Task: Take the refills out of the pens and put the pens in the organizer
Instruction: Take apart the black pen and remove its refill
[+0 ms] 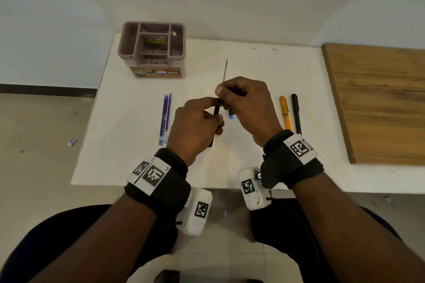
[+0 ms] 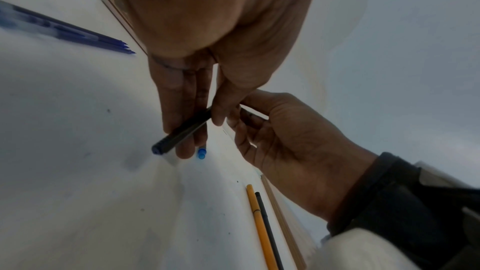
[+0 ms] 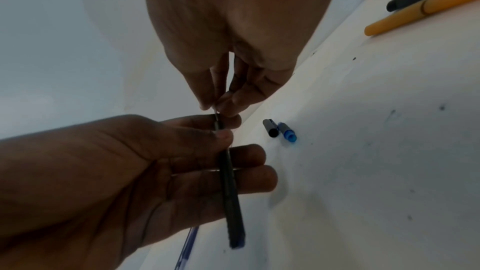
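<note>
My left hand grips a black pen barrel above the white table; the same barrel lies across its fingers in both wrist views. My right hand pinches a thin refill that sticks up out of the barrel's top end. Several blue refills lie side by side left of my hands. An orange pen and a black pen lie to the right. The brown organizer stands at the table's back left.
A black cap and a blue cap lie on the white table under my hands. A wooden board covers the surface at the right. Scraps of paper lie on the tiled floor.
</note>
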